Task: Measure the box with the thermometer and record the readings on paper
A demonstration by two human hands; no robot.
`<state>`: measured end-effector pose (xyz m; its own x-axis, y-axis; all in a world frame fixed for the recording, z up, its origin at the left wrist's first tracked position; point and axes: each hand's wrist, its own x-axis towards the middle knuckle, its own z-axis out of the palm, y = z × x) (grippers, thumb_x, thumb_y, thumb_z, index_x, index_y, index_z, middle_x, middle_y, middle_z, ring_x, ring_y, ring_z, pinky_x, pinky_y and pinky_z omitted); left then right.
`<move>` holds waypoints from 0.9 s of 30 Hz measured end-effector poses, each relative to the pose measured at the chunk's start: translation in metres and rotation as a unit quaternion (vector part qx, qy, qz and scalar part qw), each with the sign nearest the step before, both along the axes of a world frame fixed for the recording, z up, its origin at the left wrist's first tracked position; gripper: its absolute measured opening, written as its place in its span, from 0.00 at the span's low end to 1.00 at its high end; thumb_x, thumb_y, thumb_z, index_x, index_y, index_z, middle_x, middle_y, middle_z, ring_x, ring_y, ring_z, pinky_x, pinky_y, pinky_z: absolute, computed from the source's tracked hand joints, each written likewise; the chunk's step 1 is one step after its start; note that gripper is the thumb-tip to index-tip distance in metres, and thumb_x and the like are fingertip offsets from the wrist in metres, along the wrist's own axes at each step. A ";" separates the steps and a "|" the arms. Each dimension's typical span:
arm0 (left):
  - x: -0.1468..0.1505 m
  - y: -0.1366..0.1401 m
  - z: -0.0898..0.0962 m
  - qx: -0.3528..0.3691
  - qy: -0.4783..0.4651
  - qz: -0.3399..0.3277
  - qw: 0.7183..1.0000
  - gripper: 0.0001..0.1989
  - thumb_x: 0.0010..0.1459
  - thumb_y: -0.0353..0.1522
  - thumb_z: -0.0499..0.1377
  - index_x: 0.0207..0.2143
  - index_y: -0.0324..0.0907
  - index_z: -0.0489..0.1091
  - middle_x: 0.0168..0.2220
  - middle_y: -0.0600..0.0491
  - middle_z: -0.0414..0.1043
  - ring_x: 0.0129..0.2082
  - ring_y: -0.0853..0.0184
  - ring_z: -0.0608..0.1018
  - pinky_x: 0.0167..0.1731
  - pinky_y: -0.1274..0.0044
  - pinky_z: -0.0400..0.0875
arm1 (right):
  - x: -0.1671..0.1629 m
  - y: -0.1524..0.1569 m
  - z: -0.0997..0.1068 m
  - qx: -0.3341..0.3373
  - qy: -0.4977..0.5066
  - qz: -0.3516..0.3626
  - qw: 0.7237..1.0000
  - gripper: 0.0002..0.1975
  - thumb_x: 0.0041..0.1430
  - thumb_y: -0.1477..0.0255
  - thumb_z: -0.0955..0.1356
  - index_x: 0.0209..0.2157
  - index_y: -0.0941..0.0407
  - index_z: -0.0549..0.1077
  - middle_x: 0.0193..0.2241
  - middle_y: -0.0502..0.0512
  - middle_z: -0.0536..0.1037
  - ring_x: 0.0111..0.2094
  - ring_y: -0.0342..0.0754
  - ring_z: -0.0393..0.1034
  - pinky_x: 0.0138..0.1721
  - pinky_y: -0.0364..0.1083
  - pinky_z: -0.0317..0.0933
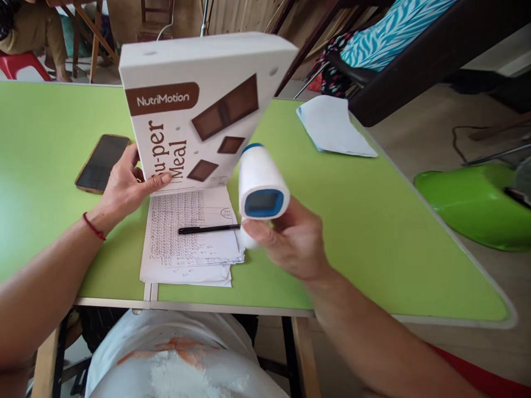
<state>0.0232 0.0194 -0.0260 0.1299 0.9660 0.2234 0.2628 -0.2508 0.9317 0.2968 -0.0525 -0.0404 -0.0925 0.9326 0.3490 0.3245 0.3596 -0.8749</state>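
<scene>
My left hand (pixel 128 182) grips the lower left corner of a white NutriMotion box (pixel 166 143), thumb on its front. The box is held up, tilted, above the table; brown bars are printed on it. In my right hand (pixel 294 237) is a white and blue handheld infrared thermometer (pixel 263 177), its small screen facing me and its far end close to the box's lower right edge. Fingers wrap its handle, which is mostly hidden. Below the box lie handwritten papers (pixel 186 254) with a black pen (pixel 207 229) across them.
A smartphone (pixel 103 163) lies on the green table (pixel 373 237), left of the box. Folded white paper (pixel 336 127) rests near the right edge. Beyond the table are a green chair (pixel 468 204), a red stool (pixel 25 65) and a seated person (pixel 37 33).
</scene>
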 end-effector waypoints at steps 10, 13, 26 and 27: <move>-0.017 0.019 -0.013 0.017 0.084 0.010 0.996 0.32 0.48 0.48 0.71 0.51 0.43 0.70 0.52 0.45 0.75 0.51 0.51 0.77 0.49 0.63 0.74 | 0.046 0.043 -0.035 0.090 -0.364 -0.060 0.925 0.24 0.63 0.59 0.67 0.55 0.57 0.72 0.46 0.67 0.80 0.45 0.64 0.74 0.47 0.64 0.67; -0.018 0.021 -0.012 0.007 0.102 -0.015 0.995 0.30 0.50 0.48 0.70 0.50 0.43 0.71 0.50 0.46 0.76 0.48 0.53 0.77 0.47 0.63 0.73 | 0.042 0.043 -0.041 0.092 -0.382 -0.054 0.918 0.22 0.64 0.60 0.67 0.55 0.57 0.73 0.45 0.68 0.80 0.46 0.65 0.74 0.46 0.64 0.66; -0.003 -0.013 0.034 0.151 0.238 0.152 0.947 0.28 0.47 0.52 0.71 0.29 0.44 0.60 0.23 0.59 0.56 0.25 0.70 0.66 0.29 0.71 0.60 | 0.031 0.024 -0.006 0.156 -0.358 0.020 0.921 0.11 0.60 0.73 0.66 0.40 0.52 0.80 0.32 0.57 0.79 0.35 0.54 0.73 0.38 0.55 0.67; 0.001 -0.019 0.036 0.194 0.234 0.149 0.941 0.27 0.50 0.51 0.70 0.27 0.44 0.58 0.22 0.60 0.55 0.22 0.72 0.62 0.27 0.72 0.57 | 0.029 0.020 -0.004 0.160 -0.369 0.050 0.914 0.10 0.61 0.72 0.66 0.38 0.52 0.80 0.30 0.56 0.79 0.33 0.53 0.72 0.36 0.54 0.66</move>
